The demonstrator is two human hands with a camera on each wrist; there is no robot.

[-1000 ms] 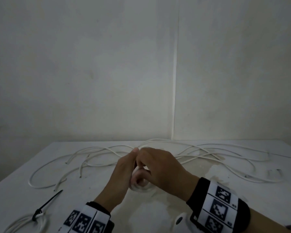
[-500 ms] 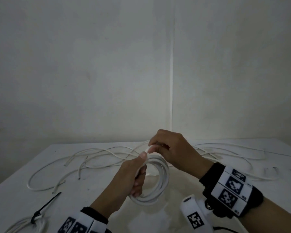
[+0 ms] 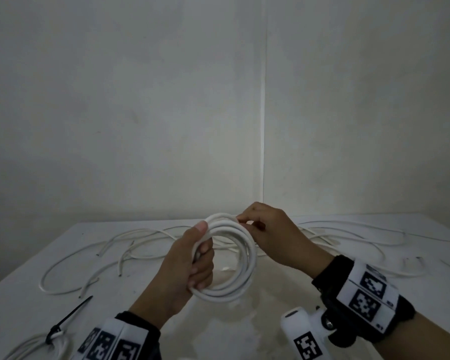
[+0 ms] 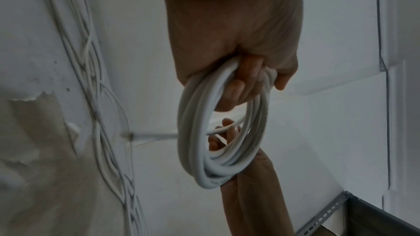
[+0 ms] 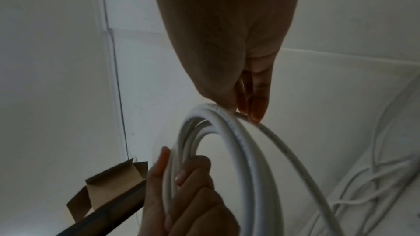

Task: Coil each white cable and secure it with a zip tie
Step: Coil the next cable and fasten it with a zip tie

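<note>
Here the left hand (image 3: 192,266) has its fingers (image 3: 202,268) wrapped around the coil (image 3: 240,276), held above the desk (image 3: 24,294); just beyond, the right hand (image 3: 273,236) pinches its top turn. Coiling looks finished; next needs a zip tie, and loose cables (image 3: 146,236) lie farther off.

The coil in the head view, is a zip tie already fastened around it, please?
No, the coil shows only bare white loops, held by the left hand and right hand.

A white cable (image 3: 240,258) stood wound into a round, several-turn coil held upright; loose white cables (image 3: 130,245) sprawled on the worktop (image 3: 24,302) behind.
</note>
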